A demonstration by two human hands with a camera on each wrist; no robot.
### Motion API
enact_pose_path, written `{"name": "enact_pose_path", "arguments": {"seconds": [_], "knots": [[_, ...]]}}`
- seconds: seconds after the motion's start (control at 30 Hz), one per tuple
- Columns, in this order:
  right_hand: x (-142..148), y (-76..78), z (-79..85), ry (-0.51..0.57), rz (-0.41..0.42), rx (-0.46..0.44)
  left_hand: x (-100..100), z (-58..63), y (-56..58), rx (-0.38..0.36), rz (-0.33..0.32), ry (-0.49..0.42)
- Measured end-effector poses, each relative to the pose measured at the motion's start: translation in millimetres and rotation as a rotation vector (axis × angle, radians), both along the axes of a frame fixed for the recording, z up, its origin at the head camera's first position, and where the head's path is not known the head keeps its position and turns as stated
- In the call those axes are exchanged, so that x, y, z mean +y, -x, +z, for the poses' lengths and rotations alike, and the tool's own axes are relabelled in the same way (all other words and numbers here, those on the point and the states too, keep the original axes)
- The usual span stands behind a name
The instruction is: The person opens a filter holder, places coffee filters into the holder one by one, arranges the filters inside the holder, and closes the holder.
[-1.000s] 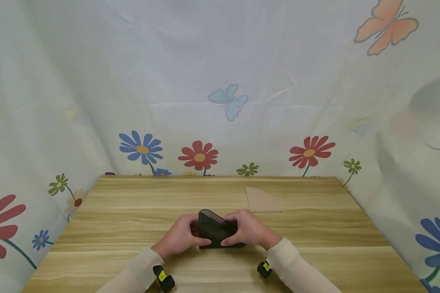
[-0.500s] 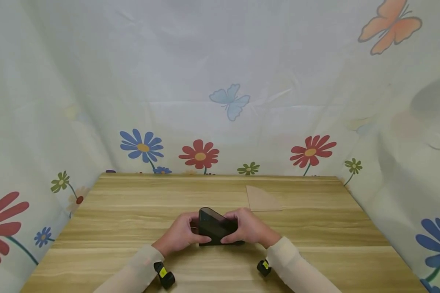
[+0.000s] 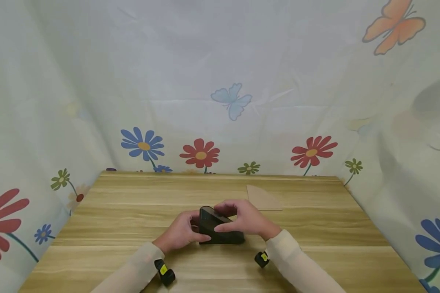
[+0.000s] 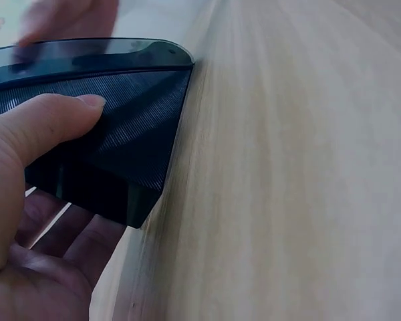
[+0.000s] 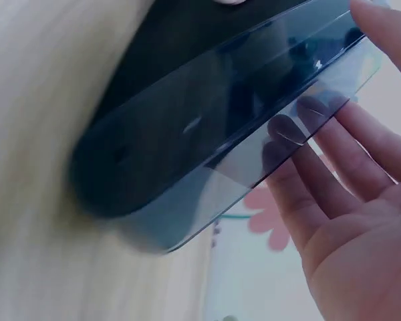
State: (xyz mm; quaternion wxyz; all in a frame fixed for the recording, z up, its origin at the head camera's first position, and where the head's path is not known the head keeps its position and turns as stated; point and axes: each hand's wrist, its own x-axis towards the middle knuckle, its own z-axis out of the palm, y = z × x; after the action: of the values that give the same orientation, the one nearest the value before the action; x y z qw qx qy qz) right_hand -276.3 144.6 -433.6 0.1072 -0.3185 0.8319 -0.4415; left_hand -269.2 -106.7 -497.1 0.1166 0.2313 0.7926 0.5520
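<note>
A black, fan-shaped box [image 3: 227,238], seemingly for coffee filters, stands on the table between both hands. Its lid [image 5: 254,87] is smoky and see-through; fine ribs mark its dark side [image 4: 140,120] in the left wrist view. My left hand [image 3: 181,232] grips the left end, thumb on the ribbed face and fingers beneath and behind. My right hand [image 3: 247,219] spans the upper right part, thumb on the near side and fingers on the far side. Through the clear lid, the right wrist view shows those fingertips [image 5: 287,130] against it.
A tan fan-shaped paper [image 3: 264,199], like a cone coffee filter, lies behind the right hand. The wood-grain table [image 3: 143,203] meets a flowered cloth backdrop [image 3: 176,81] at the back and sides. Black wrist cameras [image 3: 165,273] hang below both sleeves.
My right hand has shifted up and left along the box, its thumb leaving the lower edge. My left hand keeps its hold. The head view has tilted slightly.
</note>
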Motion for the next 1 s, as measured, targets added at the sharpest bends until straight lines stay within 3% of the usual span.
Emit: {"name": "enact_pose_path", "arguments": {"seconds": [0.27,0.53,1.0], "knots": [[-23.1,-1.8,19.5,0.052,-0.011,0.076,-2.6,-0.1,3.5,0.048,-0.011,0.029],[-36.4,-3.2,18.8,0.058,-0.062,0.122,-0.6,0.5,3.8,0.046,-0.009,0.032],[-38.8,-6.0,21.7,0.046,-0.078,0.146,-0.1,0.7,3.9,0.036,-0.003,0.051]]}}
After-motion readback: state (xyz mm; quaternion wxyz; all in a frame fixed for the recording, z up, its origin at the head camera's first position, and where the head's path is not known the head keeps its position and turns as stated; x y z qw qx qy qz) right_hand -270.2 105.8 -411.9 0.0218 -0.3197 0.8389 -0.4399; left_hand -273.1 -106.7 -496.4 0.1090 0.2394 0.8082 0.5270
